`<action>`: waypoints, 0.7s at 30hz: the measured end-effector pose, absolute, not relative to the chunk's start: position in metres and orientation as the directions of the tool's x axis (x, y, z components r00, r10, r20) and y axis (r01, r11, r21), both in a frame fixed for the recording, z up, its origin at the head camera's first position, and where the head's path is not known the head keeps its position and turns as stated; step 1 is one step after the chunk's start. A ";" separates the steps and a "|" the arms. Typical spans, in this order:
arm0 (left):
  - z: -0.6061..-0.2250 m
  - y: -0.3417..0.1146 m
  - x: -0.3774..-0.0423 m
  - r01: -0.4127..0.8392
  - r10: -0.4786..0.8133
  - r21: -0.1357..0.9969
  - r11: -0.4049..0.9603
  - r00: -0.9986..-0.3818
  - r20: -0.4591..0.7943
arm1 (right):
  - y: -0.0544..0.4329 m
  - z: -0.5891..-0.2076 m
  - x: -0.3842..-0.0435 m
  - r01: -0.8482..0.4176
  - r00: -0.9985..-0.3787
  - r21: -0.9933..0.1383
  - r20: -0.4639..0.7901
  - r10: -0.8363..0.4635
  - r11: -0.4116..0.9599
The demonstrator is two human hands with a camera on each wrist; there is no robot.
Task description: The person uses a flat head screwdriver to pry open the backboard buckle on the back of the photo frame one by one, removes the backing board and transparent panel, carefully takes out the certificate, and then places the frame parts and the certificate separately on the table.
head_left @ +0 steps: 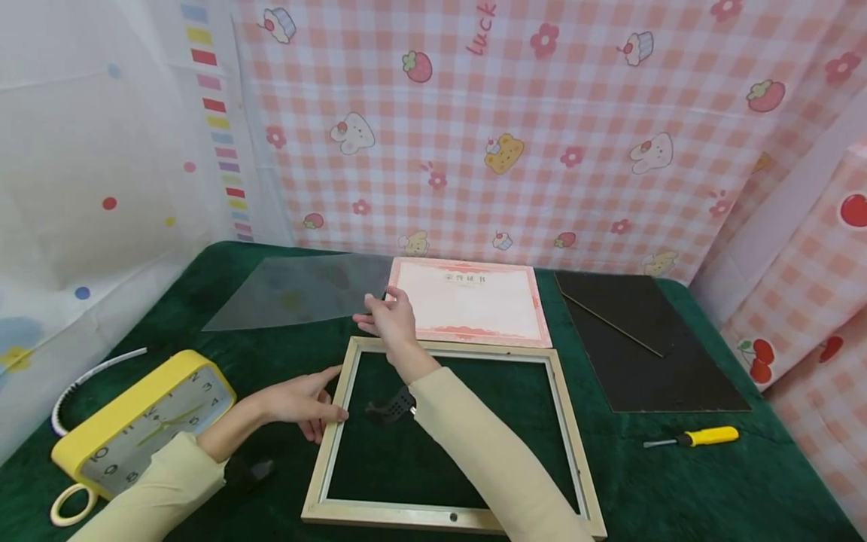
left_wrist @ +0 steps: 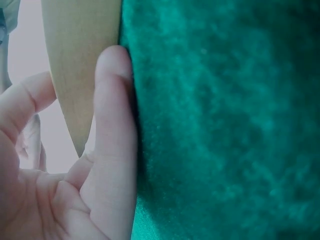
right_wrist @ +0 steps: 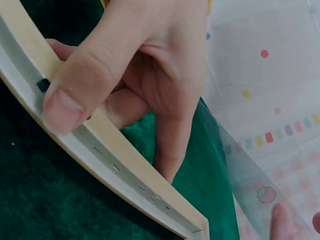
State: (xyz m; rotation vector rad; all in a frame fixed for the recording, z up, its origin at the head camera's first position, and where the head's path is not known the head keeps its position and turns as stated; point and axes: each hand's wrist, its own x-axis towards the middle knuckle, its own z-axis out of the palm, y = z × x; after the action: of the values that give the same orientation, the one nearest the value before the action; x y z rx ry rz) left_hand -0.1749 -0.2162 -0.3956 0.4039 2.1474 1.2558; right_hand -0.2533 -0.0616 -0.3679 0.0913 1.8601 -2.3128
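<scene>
My left hand (head_left: pixel 301 403) grips the left side of a light wooden picture frame (head_left: pixel 566 421), thumb over the inner edge and fingers around the outside. In the left wrist view, the wooden bar (left_wrist: pixel 75 65) runs between thumb and fingers. Beyond the frame's far left corner, my right hand (head_left: pixel 393 320) pinches the right edge of a clear sheet (head_left: pixel 298 290), which looks raised on that side. The right wrist view shows the sheet (right_wrist: pixel 245 165) tilted beside the right hand's fingertips (right_wrist: pixel 281 225). A pink-bordered certificate (head_left: pixel 474 301) lies just behind the frame.
A black backing board (head_left: pixel 650 339) with a thin rod (head_left: pixel 612 325) on it lies at the right. In front of it is a yellow-handled screwdriver (head_left: pixel 707 436). A yellow clock (head_left: pixel 149 421) stands by the left forearm, near a curved white cord (head_left: pixel 84 376). Patterned cloth hangs behind the table.
</scene>
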 end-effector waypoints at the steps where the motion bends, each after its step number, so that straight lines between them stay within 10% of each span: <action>1: -0.396 -0.216 -0.175 -0.042 0.538 0.863 0.503 -0.767 -0.350 | -0.062 -0.368 -0.253 0.186 -0.980 -0.964 -0.168 -0.108 -0.191; 21: -0.395 -0.216 -0.175 -0.029 0.565 0.876 0.481 -0.754 -0.335 | -0.073 -0.375 -0.262 0.374 -0.905 -0.914 -0.322 -0.277 -0.157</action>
State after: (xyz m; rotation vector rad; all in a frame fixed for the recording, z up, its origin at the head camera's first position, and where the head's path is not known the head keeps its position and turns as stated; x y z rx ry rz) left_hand -0.1752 -0.2161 -0.3955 0.4410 2.1229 1.2728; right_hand -0.2624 -0.0733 -0.3752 0.1090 1.6997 -2.1075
